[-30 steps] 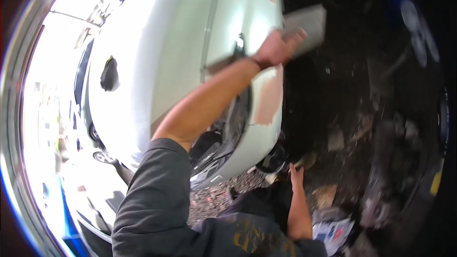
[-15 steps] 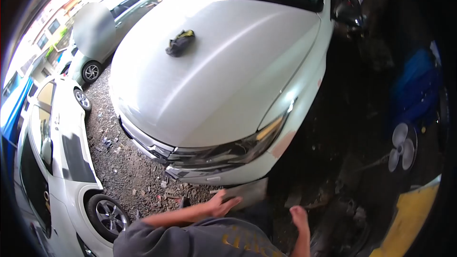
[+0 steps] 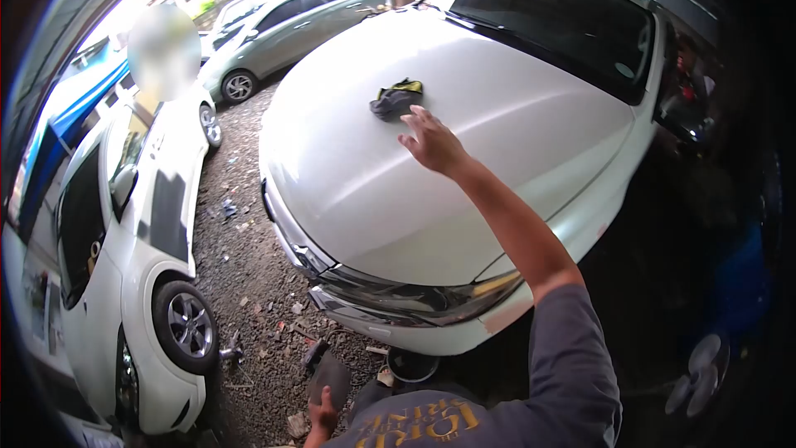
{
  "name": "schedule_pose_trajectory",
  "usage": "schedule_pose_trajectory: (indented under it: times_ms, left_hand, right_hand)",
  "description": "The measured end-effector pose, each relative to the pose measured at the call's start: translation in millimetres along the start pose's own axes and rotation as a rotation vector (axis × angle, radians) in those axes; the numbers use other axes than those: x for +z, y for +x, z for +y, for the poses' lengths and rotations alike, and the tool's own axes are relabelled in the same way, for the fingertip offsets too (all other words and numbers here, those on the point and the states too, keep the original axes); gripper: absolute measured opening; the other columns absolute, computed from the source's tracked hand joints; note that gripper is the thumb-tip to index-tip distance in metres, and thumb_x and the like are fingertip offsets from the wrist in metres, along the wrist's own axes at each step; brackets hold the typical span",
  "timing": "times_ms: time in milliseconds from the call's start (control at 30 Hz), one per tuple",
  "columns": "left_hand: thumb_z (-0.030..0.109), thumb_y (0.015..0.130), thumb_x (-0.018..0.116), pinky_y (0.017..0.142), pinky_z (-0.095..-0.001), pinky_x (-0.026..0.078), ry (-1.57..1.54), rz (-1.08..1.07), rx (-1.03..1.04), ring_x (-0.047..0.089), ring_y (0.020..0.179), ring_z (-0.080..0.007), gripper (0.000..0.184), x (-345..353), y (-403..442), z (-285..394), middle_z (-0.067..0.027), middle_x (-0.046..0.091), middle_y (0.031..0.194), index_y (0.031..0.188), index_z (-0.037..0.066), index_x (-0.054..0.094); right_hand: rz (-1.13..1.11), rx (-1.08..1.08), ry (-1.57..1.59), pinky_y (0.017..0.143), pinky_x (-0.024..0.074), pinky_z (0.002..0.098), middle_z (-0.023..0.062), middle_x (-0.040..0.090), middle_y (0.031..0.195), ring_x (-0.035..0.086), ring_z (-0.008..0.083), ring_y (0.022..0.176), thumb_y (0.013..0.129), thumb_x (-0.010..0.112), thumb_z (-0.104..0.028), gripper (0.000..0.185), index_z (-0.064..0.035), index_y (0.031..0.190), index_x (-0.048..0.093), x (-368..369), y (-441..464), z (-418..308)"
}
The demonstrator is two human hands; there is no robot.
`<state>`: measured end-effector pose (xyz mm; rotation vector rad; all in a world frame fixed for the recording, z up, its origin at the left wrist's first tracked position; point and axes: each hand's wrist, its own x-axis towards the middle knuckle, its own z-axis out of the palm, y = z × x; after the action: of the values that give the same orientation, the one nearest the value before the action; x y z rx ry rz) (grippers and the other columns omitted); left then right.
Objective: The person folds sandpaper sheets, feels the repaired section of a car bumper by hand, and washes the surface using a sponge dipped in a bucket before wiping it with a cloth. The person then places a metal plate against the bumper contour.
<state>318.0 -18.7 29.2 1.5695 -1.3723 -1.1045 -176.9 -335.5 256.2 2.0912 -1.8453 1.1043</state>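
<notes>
A white car hood (image 3: 348, 174) spreads out in front of me, with a dark grey and yellow cloth (image 3: 396, 101) lying crumpled on it. Over the hood, just beside the cloth, my right hand (image 3: 433, 143) reaches out with its fingers apart and nothing in it. Low at the bottom, my left hand (image 3: 324, 411) grips a flat grey sheet (image 3: 330, 377). Below the headlight, the bumper corner carries a pinkish patch (image 3: 502, 313).
A second white car (image 3: 133, 282) stands at the left on gravel (image 3: 240, 265). Farther back is a silver-green car (image 3: 290, 29). A black bucket (image 3: 412, 365) sits beneath the bumper. A fan (image 3: 698, 375) stands at the lower right.
My view has turned toward the hood and windshield. The right hand has reached up and out to the cloth. The grey sheet is now in my left hand, low by my body.
</notes>
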Motion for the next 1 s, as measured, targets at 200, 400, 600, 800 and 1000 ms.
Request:
schedule_pose_trajectory:
  times_ms: [200,400,600,800,1000]
  left_hand:
    - [0.033,0.104,0.048,0.094,-0.0399,0.047,0.120,0.435,-0.419,0.061,0.113,-0.0299,0.047,-32,-106,-95,-0.0191,0.064,0.125,0.131,-0.004,0.057]
    - [0.035,0.104,0.047,0.096,-0.0409,0.046,0.088,0.623,-0.639,0.059,0.117,-0.0307,0.050,-28,-160,-132,-0.0193,0.062,0.129,0.134,-0.004,0.054]
    - [0.037,0.104,0.046,0.099,-0.0419,0.046,0.072,0.667,-0.615,0.057,0.120,-0.0315,0.053,-41,-169,-156,-0.0195,0.059,0.133,0.138,-0.004,0.051]
    - [0.037,0.106,0.042,0.106,-0.0409,0.041,-0.085,0.582,-0.247,0.053,0.127,-0.0313,0.056,-80,-99,-168,-0.0189,0.055,0.140,0.142,-0.006,0.047]
    - [0.001,0.101,0.043,0.116,-0.0435,0.034,0.485,0.166,0.440,0.045,0.137,-0.0348,0.044,-21,77,-5,-0.0259,0.045,0.147,0.143,-0.010,0.042]
  right_hand:
    - [-0.354,0.041,-0.386,0.115,0.0288,0.0566,0.0244,0.029,0.158,0.032,0.0438,0.144,0.098,0.045,-0.032,0.039,-0.0170,0.127,0.066,100,117,49]
    - [-0.460,0.284,-0.320,0.118,0.0179,0.0636,0.0139,0.035,0.157,0.027,0.0394,0.147,0.098,0.045,-0.031,0.046,-0.0114,0.138,0.057,119,133,66]
    - [0.016,0.355,-0.078,0.108,0.0367,0.0584,0.0143,0.051,0.140,0.047,0.0345,0.132,0.099,0.049,-0.038,0.042,-0.0058,0.124,0.061,90,127,69]
    - [0.561,0.214,0.445,0.098,0.0473,0.0392,0.0221,0.062,0.120,0.062,0.0320,0.112,0.094,0.063,-0.044,0.055,0.0019,0.124,0.059,-83,10,58]
    - [1.021,0.111,1.333,0.104,0.0460,0.0394,0.0112,0.059,0.134,0.058,0.0236,0.122,0.105,0.048,-0.039,0.051,-0.0024,0.139,0.048,-246,-237,66]
